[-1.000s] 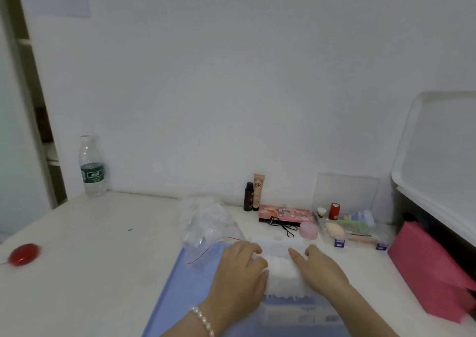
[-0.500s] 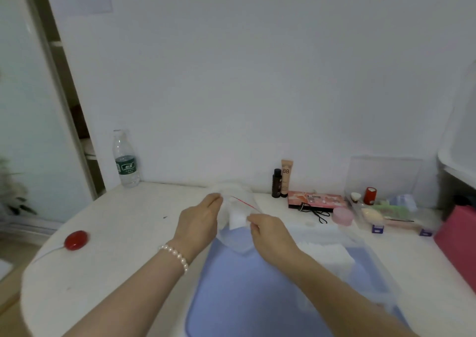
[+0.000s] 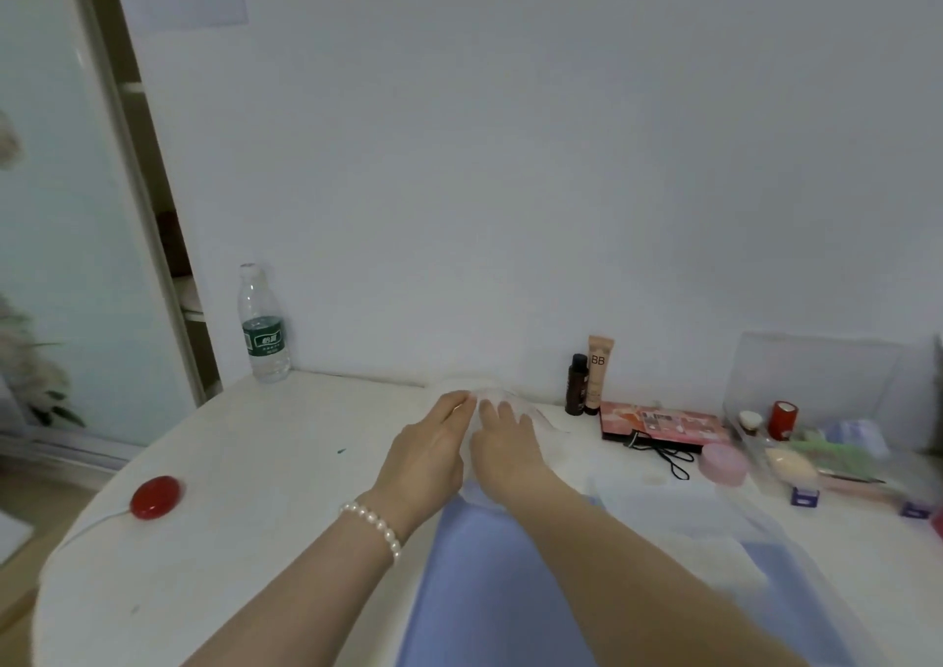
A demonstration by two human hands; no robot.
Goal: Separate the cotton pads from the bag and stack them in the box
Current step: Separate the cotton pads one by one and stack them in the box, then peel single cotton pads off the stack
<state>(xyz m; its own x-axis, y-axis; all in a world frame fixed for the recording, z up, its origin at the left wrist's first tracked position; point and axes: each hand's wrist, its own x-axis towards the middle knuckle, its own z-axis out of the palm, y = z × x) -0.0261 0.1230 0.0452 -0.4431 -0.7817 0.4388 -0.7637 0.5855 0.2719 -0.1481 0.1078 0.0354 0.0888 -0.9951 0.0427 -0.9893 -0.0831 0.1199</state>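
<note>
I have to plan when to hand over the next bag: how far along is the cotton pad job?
Partly done, it seems. A white stack of cotton pads already lies in the clear plastic box. Now the left hand and right hand are both at the clear plastic bag on the white table; the grip is blurred. How many pads remain bagged is unclear.

Views: one only, worn on the person's head.
Facing: forward and slightly down, over the white table (image 3: 265,467) toward the wall.
Nearness: close; both forearms enter from the bottom edge, hands at frame centre.
Optics: wide-angle, edges bowed, door frame leaning at upper left.
Overlap: none, single view.
</note>
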